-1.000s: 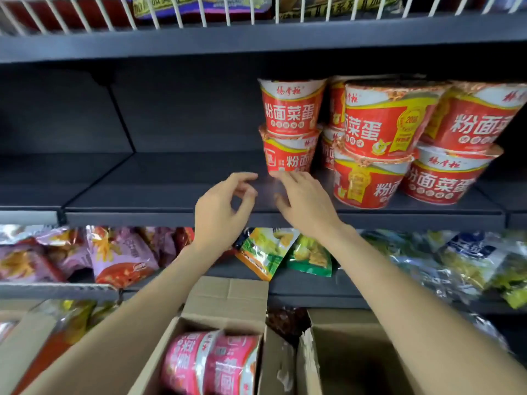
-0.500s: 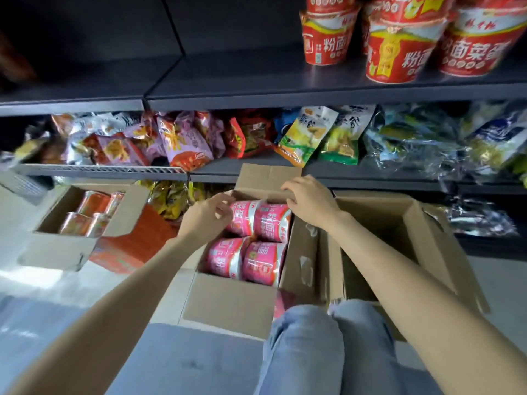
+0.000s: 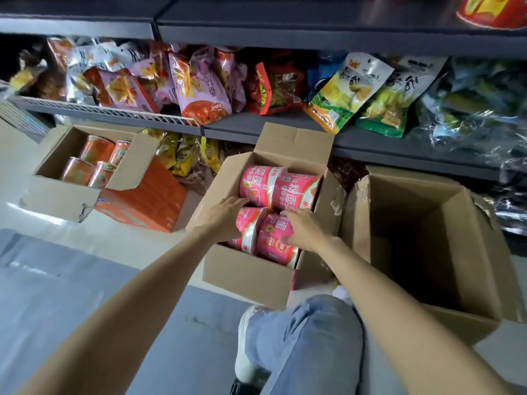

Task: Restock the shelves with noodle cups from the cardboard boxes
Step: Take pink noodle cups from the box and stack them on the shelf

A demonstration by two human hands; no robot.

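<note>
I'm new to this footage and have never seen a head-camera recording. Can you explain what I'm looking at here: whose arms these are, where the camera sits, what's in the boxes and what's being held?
There is no machine. A person wears a wide-angle camera on the head, so you look down along their own two bare arms.

On the floor before the shelves stand three cardboard boxes. The middle box holds pink noodle cups lying on their sides. The left box holds orange cups. The right box shows nothing inside.

The left hand and the right hand both reach into the middle box and touch the near pink cups from either side. Whether they grip yet is not plain; nothing is lifted.

The shelf behind holds snack bags. The blue denim at the bottom is the person's knee.
</note>
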